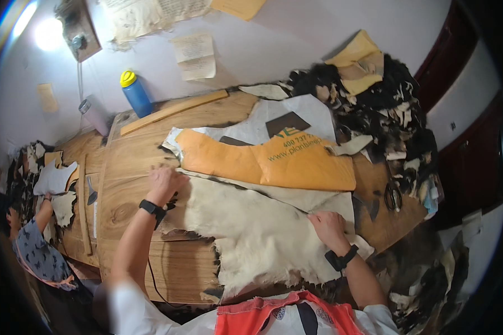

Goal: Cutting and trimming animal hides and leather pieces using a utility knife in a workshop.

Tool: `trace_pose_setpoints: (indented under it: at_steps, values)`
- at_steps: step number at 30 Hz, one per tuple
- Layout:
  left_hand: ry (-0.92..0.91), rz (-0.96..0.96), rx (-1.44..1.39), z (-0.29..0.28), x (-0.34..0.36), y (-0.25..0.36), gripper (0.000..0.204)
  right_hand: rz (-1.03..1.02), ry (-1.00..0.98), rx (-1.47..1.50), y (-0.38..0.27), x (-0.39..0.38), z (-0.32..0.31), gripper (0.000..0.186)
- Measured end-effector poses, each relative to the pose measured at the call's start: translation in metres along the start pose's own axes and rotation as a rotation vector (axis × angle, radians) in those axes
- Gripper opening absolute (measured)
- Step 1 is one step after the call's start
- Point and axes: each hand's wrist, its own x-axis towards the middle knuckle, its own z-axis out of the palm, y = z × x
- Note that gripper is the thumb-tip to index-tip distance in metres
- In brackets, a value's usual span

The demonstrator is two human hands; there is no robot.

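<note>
A cream-coloured hide (246, 229) with ragged edges and dark fur at its rim lies across the table in front of me. Its left corner is pinched in my left hand (166, 184), whose fingertips are partly hidden. Farther right, my right hand (328, 229) is closed on the hide by a dark line that runs slantwise between my two hands. Just beyond them lies an orange pattern piece (251, 159) with green print, curved along its far side. Under and behind it spreads a pale grey-white sheet (310, 109) with dark patches.
Scissors (393, 196) lie at the right, beside a heap of black fur scraps (399, 128). A wooden strip (173, 113), a blue bottle with yellow lid (135, 95) and a pale tumbler (94, 117) stand or lie toward the wall. Another person (42, 245) works at the far left.
</note>
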Motion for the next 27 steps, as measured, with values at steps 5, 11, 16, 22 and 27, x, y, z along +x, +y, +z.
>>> trace_pose_setpoints:
  at_steps: [5,11,16,22,27]
  values:
    - [0.099,0.141,-0.087,0.014,-0.042,0.009,0.069,-0.013,-0.031,-0.015,-0.002,-0.006,-0.012,0.038]
    - [-0.311,0.113,-0.037,0.009,-0.074,0.113,0.083,-0.040,-0.101,-0.109,0.026,-0.013,-0.007,0.036]
    - [-0.235,0.111,-0.048,0.012,-0.079,0.104,0.081,-0.040,-0.129,-0.123,0.059,-0.045,-0.031,0.032]
    - [-0.270,0.072,-0.047,0.024,-0.073,0.113,0.078,0.084,0.005,-0.152,0.141,-0.093,-0.041,0.029]
    - [-0.262,0.034,-0.021,0.016,-0.079,0.108,0.079,0.024,0.109,-0.369,0.145,-0.093,-0.042,0.025]
